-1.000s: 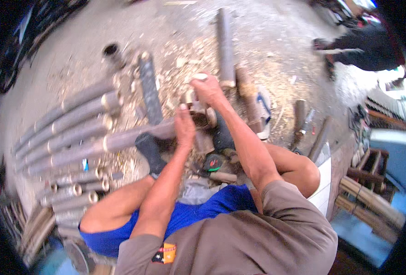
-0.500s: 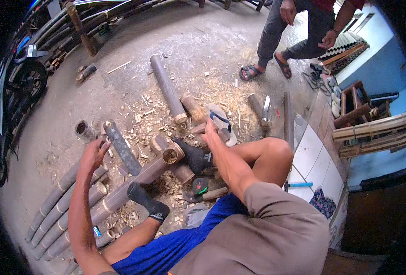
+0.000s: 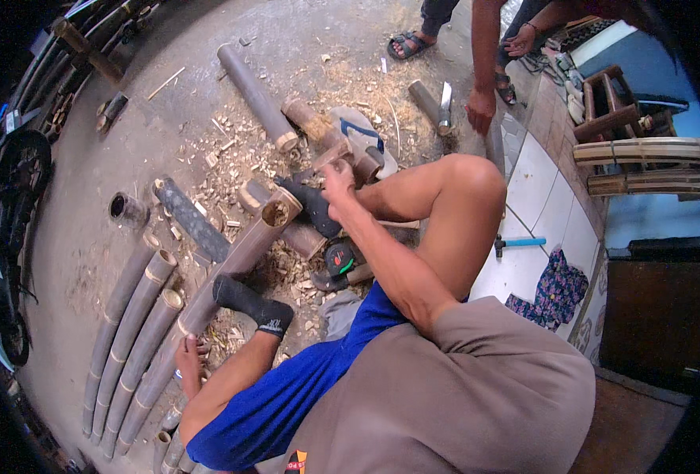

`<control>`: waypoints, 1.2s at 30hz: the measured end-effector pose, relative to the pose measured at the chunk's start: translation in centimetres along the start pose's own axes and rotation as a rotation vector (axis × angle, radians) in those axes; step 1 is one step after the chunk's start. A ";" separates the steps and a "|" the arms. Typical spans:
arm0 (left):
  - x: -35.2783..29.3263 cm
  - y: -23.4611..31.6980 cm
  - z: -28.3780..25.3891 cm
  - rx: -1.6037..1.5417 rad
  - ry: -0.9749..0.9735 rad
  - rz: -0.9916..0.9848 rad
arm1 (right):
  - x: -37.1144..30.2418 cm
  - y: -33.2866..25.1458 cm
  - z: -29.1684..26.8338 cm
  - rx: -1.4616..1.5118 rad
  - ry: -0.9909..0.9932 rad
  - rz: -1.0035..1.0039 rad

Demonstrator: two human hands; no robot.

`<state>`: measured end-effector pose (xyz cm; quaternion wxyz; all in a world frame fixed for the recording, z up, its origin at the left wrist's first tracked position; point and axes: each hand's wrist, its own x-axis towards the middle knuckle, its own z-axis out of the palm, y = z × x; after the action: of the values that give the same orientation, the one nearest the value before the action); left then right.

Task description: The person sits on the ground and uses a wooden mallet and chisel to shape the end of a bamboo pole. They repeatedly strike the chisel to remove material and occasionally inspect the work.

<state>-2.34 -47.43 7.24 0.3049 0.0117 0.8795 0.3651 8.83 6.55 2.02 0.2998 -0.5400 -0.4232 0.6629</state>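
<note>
A thick bamboo pole (image 3: 235,268) lies slantwise between my socked feet, its hollow end uppermost. My left hand (image 3: 190,359) is at this pole's side, beside my left knee, with fingers curled against it; my leg hides part of the hand. My right hand (image 3: 337,183) is closed around a short brown wooden piece (image 3: 332,158) above my right foot. Under the pole's upper end lies a shorter bamboo piece (image 3: 301,238) crosswise. Close to my right foot is a black round thing (image 3: 339,257) with red and green marks.
Several bamboo poles (image 3: 132,324) lie at left, near a grey log (image 3: 193,221) and a bamboo ring (image 3: 128,209). Wood chips cover the floor. A blade (image 3: 445,107) and a blue-handled tool (image 3: 521,242) lie at right. Another person's hand (image 3: 481,110) reaches down at far right.
My left hand has moved from near the bamboo ring back to the pole by my knee. My right hand keeps the wooden piece. The other person has bent down, and the view has shifted.
</note>
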 end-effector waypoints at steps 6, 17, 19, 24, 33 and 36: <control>-2.8 -5.9 7.8 -0.093 0.146 -0.010 | -18.3 -10.8 -2.4 -0.122 -0.988 0.056; -2.2 1.4 12.2 0.400 0.296 0.188 | -20.0 -26.9 -15.0 0.396 -1.221 -0.497; -1.6 2.5 12.2 0.530 0.331 0.254 | -19.1 -26.7 -15.0 0.441 -1.123 -0.458; 1.4 4.7 10.5 0.824 0.418 0.445 | -18.5 -26.6 -15.0 0.021 -0.760 -0.596; 6.8 3.3 7.5 0.868 0.248 0.387 | -20.0 -25.5 -14.5 -0.170 -0.507 -0.770; 6.7 2.8 8.1 0.888 0.268 0.414 | -20.4 -25.4 -14.0 -0.338 -0.459 -0.855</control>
<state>-3.91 -38.56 1.09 0.0762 0.2673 0.9606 0.0071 25.73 4.18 33.05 0.3520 -0.2003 -0.7622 0.5049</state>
